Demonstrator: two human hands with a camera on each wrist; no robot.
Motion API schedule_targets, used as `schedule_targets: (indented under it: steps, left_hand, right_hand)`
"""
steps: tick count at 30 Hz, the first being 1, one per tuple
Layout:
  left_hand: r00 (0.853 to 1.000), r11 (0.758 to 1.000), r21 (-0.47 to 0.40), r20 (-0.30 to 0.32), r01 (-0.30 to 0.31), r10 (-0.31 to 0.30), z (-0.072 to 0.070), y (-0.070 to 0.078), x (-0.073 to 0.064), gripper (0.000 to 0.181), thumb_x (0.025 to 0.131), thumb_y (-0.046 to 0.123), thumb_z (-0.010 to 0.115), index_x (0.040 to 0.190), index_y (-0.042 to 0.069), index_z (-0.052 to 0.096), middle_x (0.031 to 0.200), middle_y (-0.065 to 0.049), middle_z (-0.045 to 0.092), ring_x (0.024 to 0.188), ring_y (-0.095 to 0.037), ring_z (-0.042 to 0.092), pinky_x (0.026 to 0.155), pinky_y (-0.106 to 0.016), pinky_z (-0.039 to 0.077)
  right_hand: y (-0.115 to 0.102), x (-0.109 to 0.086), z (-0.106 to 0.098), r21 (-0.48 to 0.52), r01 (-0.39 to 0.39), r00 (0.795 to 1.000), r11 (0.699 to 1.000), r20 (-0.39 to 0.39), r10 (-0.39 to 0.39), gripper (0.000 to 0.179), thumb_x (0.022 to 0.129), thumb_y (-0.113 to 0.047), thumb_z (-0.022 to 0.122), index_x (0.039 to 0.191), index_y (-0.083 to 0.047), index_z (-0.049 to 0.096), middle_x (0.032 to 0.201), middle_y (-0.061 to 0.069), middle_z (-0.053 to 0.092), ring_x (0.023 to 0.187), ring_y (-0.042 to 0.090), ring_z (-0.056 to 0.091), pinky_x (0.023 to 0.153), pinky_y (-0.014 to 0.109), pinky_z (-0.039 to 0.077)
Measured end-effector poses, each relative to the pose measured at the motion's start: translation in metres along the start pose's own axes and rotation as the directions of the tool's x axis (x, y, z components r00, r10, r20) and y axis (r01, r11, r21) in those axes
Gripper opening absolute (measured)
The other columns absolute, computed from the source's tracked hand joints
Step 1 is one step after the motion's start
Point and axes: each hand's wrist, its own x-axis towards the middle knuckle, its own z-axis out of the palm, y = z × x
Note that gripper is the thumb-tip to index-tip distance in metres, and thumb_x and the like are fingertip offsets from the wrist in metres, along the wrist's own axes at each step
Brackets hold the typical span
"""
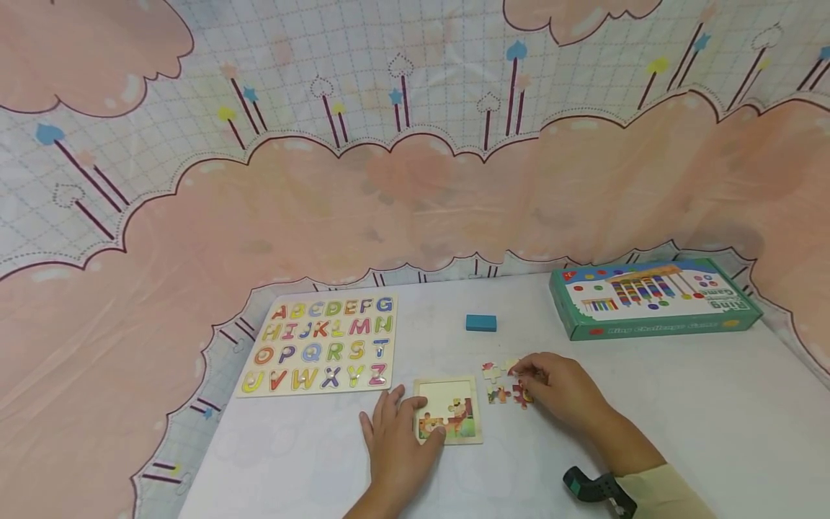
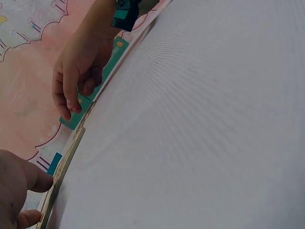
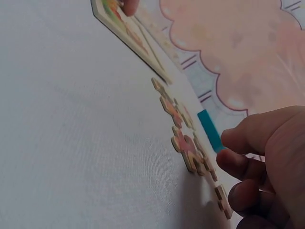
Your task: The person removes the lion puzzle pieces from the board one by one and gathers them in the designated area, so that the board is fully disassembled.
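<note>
My left hand (image 1: 398,447) rests on a small square wooden puzzle tray (image 1: 478,418), its thumb and index finger spread over the left part. Joined jigsaw pieces (image 1: 462,418) with a colourful picture fill the tray's lower and right parts; bare wood shows at the upper left. Several loose jigsaw pieces (image 1: 498,395) lie just right of the tray. Over the rightmost of them hovers my right hand (image 1: 567,393), fingers loosely bent. In the right wrist view, the right thumb and index fingertips (image 3: 228,157) come close together, with no piece visible between them.
A wooden alphabet board (image 1: 344,346) with coloured letters lies left of the tray. Behind the loose pieces sits a blue block (image 1: 481,323). A green Ring Challenge Game box (image 1: 655,299) stands at the back right, near a patterned cloth backdrop (image 1: 389,209).
</note>
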Motion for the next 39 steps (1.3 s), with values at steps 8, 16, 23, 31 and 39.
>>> schedule_targets:
  steps: [8, 16, 23, 31, 39]
  left_hand:
    - [1.000, 1.000, -0.001, 0.011, 0.010, -0.010, 0.000, -0.001, 0.001, 0.048, 0.081, 0.033, 0.087, 0.122, 0.015, 0.068, 0.160, -0.018, 0.045, 0.157, -0.045, 0.024, 0.120, -0.077, -0.005]
    - [1.000, 1.000, -0.025, 0.000, 0.008, -0.008, 0.000, -0.001, 0.001, 0.053, 0.079, 0.035, 0.090, 0.123, 0.015, 0.067, 0.158, -0.019, 0.045, 0.156, -0.047, 0.025, 0.118, -0.079, -0.005]
    - [1.000, 0.998, -0.060, -0.023, 0.007, -0.009, 0.007, 0.006, 0.002, 0.050, 0.078, 0.033, 0.090, 0.120, 0.019, 0.069, 0.155, -0.017, 0.049, 0.153, -0.048, 0.029, 0.118, -0.079, -0.006]
    - [1.000, 0.998, -0.053, -0.016, -0.016, 0.015, 0.011, 0.014, 0.003, 0.051, 0.078, 0.036, 0.089, 0.122, 0.018, 0.069, 0.155, -0.016, 0.050, 0.153, -0.049, 0.028, 0.116, -0.080, -0.006]
    - [0.999, 0.999, -0.012, -0.020, -0.031, 0.031, 0.013, 0.014, 0.004, 0.054, 0.080, 0.038, 0.088, 0.126, 0.018, 0.069, 0.156, -0.017, 0.048, 0.153, -0.048, 0.028, 0.116, -0.081, -0.005]
  right_hand:
    - [-0.013, -0.002, 0.003, 0.186, -0.023, 0.999, 0.982, 0.032, 0.017, 0.015, 0.100, -0.007, 0.072, 0.114, -0.009, 0.076, 0.093, -0.002, 0.070, 0.072, 0.014, 0.060, 0.064, 0.026, 0.053]
    - [-0.034, 0.003, 0.016, 0.223, 0.012, 0.996, 0.975, 0.083, -0.031, 0.015, 0.096, -0.006, 0.073, 0.110, -0.012, 0.078, 0.103, -0.002, 0.073, 0.083, 0.015, 0.059, 0.070, 0.026, 0.053]
    - [-0.043, 0.008, 0.032, 0.174, 0.078, 0.985, 0.982, 0.139, -0.103, 0.014, 0.094, -0.007, 0.075, 0.107, -0.014, 0.078, 0.099, -0.007, 0.070, 0.085, 0.011, 0.060, 0.076, 0.027, 0.054]
    - [-0.053, 0.014, 0.039, 0.125, 0.141, 0.961, 0.982, 0.222, -0.167, 0.019, 0.093, -0.014, 0.079, 0.113, -0.016, 0.078, 0.101, -0.009, 0.069, 0.088, 0.010, 0.060, 0.078, 0.030, 0.051]
    - [-0.061, 0.019, 0.048, 0.034, 0.167, 0.954, 0.985, 0.246, -0.170, 0.025, 0.090, -0.012, 0.084, 0.114, -0.015, 0.078, 0.108, -0.008, 0.072, 0.103, 0.015, 0.065, 0.098, 0.048, 0.054]
